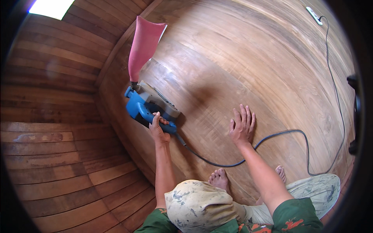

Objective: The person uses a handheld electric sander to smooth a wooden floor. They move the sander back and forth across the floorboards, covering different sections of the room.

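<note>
My left hand [158, 128] is wrapped tight around the blue rear handle of the belt sander [151, 105], which sits flat on the wooden panel [233, 58] at its left edge, its pink dust bag [143, 44] standing up toward the far side. My right hand [241, 126] is open, fingers spread, palm pressed flat on the boards to the right of the machine, well apart from it. To do this well, I judge I should keep the sander level, let its own weight cut, run along the grain, and mind the grey cord [295, 134] looping behind my right hand past my bare feet [219, 178]. The panel looks pale and smooth, with a darker patch near the sander. Left of it, darker floor planks [58, 155] run off toward a bright window [50, 7] at the far corner.
</note>
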Motion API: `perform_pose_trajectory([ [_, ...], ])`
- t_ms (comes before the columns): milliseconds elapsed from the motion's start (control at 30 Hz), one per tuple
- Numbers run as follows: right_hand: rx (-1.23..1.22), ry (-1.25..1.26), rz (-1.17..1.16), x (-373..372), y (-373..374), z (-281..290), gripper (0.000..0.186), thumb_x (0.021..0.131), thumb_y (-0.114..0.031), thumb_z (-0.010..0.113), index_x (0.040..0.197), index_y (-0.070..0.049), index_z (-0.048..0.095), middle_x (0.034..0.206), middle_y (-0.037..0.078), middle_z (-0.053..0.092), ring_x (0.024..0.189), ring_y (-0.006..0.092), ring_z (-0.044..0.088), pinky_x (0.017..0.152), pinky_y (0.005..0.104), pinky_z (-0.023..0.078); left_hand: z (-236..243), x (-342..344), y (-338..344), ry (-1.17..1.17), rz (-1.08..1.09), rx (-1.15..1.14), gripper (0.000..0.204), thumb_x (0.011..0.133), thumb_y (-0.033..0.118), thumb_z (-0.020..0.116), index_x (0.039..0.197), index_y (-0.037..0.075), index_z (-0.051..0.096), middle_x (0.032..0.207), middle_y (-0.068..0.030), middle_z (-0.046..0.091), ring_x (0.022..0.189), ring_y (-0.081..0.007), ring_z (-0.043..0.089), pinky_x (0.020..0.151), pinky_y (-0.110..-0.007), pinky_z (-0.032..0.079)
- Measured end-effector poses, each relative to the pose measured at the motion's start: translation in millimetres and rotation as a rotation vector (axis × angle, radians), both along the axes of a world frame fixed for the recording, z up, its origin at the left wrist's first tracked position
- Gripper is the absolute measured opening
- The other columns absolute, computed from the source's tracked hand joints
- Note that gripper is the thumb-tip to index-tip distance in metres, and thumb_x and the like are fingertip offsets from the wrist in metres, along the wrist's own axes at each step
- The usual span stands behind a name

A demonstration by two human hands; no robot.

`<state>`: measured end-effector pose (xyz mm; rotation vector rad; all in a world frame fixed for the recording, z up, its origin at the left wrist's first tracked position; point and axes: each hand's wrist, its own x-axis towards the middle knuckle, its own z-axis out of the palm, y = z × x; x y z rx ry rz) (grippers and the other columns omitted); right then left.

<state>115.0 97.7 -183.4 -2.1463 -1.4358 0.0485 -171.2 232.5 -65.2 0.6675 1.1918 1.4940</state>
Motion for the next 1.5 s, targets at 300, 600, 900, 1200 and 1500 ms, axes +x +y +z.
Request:
perform_pose_trajectory([
  [300, -0.029, 0.128, -0.012, -25.6, 28.8, 28.4, 0.05, 0.093, -0.021, 0.068, 0.142, -0.012, 0.06, 0.162, 0.012, 0.046, 0.157, 0.0327, 0.033, 0.13, 0.0564, 0.017, 6.2, -10.6, -2.3, 0.019, -0.033, -0.078, 0.022, 0.092, 0.016, 0.08, 0.099, 0.014, 0.059, 0.07, -0.0011, 0.055, 0.06, -0.0146, 0.056, 0.059, -0.033, 0.049],
  [600, 0.456, 0.311, 0.957, -153.2, 107.3, 146.9, 0.033, 0.089, -0.018, 0.072, 0.12, -0.008, 0.07, 0.131, 0.012, 0.069, 0.136, 0.0285, 0.058, 0.113, 0.0431, 0.047, -23.5, -15.5, -2.0, 0.036, 0.024, 0.019, 0.017, 0.096, 0.013, 0.075, 0.105, 0.014, 0.06, 0.077, 0.0003, 0.057, 0.07, -0.0134, 0.057, 0.065, -0.03, 0.049],
  [900, 0.373, -0.355, 1.563, -213.9, 197.8, 198.8, 0.009, 0.086, -0.03, 0.069, 0.082, -0.024, 0.063, 0.081, -0.008, 0.064, 0.095, 0.0153, 0.06, 0.092, 0.0345, 0.039, -13.4, -25.4, -11.5, -0.139, -0.062, -0.13, 0.019, 0.095, 0.016, 0.077, 0.103, 0.014, 0.059, 0.078, 0.0001, 0.059, 0.068, -0.0132, 0.058, 0.061, -0.031, 0.047],
  [1200, 0.331, -0.368, 1.829, -228.2, 218.0, 219.8, 0.016, 0.09, -0.032, 0.065, 0.076, -0.026, 0.06, 0.069, -0.007, 0.061, 0.083, 0.0159, 0.062, 0.093, 0.0398, 0.037, 6.8, -33.2, -33.4, -0.1, -0.163, -0.102, 0.019, 0.093, 0.016, 0.079, 0.095, 0.014, 0.06, 0.076, -0.0003, 0.055, 0.067, -0.0157, 0.054, 0.065, -0.033, 0.045],
  [1500, 0.15, -0.289, 1.763, -248.9, 225.0, 197.1, 0.03, 0.1, -0.042, 0.058, 0.08, -0.02, 0.066, 0.071, 0.001, 0.063, 0.083, 0.0212, 0.063, 0.094, 0.0413, 0.041, -15.7, -45.5, -24.5, -0.08, -0.17, -0.097, 0.021, 0.09, 0.018, 0.081, 0.093, 0.014, 0.06, 0.076, 0.0001, 0.056, 0.067, -0.0158, 0.054, 0.065, -0.033, 0.045],
])
